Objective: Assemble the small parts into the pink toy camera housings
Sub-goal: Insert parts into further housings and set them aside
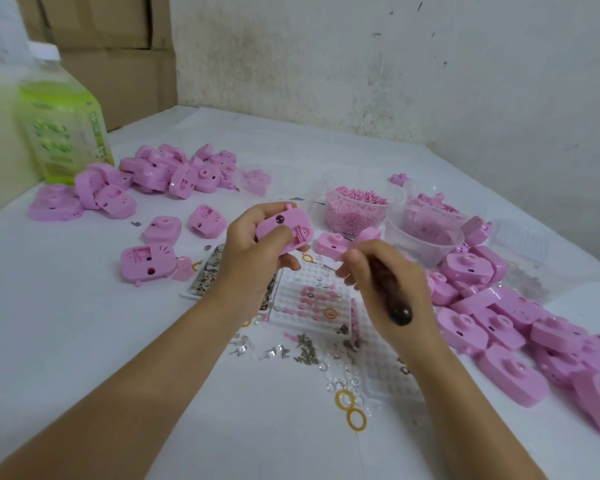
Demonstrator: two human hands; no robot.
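Left grip held a pink housing above the tabletop; right grip clenched a dark-handled tool. Risk: a slipped tip could have knocked the small parts loose.

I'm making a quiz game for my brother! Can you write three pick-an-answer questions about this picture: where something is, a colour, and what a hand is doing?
1. Where is the green bottle?
A) between the hands
B) far left on the table
C) inside a tub

2. What colour is the tool handle in the right hand?
A) yellow
B) green
C) dark brown

3. What is the left hand doing?
A) gripping a pink housing
B) lying flat
C) waving

Answers: 1 B, it stands far left, away from both hands; 2 C, it looks dark against the hand; 3 A, its fingers curl round the housing.
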